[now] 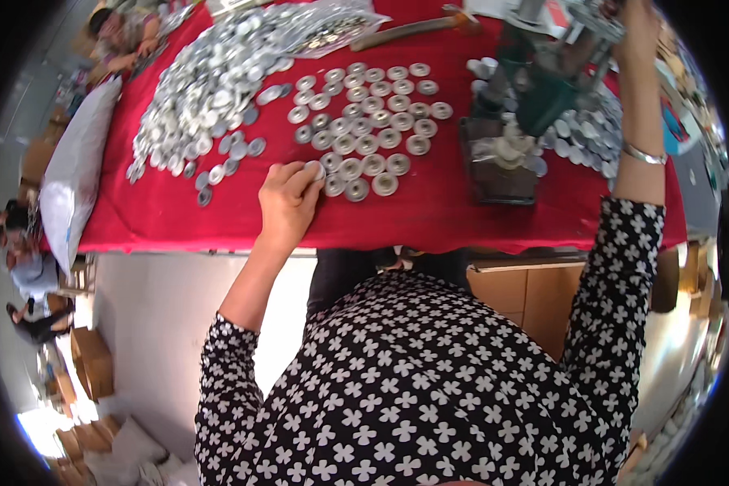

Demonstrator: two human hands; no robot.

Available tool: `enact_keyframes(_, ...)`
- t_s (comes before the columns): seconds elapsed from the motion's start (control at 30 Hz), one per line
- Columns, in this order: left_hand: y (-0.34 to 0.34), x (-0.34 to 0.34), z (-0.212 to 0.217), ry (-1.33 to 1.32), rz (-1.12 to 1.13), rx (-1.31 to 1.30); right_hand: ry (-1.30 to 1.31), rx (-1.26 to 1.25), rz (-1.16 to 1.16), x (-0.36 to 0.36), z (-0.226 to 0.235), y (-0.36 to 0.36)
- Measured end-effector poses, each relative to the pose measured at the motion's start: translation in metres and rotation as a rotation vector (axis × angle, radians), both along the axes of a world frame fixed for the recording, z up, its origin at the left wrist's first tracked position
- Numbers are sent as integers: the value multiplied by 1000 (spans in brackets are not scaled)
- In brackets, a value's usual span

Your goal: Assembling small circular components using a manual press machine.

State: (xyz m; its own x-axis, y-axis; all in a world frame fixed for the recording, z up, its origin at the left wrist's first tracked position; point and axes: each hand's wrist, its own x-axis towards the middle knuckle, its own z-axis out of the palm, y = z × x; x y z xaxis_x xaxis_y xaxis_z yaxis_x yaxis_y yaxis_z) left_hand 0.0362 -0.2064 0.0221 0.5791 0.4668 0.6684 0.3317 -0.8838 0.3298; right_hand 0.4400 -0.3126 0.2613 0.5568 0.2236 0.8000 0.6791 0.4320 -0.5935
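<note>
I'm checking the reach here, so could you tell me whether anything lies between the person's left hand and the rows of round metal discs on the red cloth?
Nothing visible does. The left hand is already at the near-left corner of the laid-out metal discs, fingertips on one disc. The right hand is up at the green press.

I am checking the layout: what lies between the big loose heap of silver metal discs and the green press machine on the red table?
In the head view, neat rows of round silver discs lie between the heap and the green press.

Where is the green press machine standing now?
In the head view, the green press machine stands on the red table's right side, under the right hand, beside the laid-out discs.
</note>
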Motion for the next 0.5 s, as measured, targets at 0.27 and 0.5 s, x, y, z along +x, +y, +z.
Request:
enact_keyframes(0.27, -67, 130, 43, -136, -328, -393, 53, 26, 9, -9, -1, -5)
enact_keyframes(0.5, -88, 199, 29, -101, -472, -484, 107, -5, 75, 15, -1, 0)
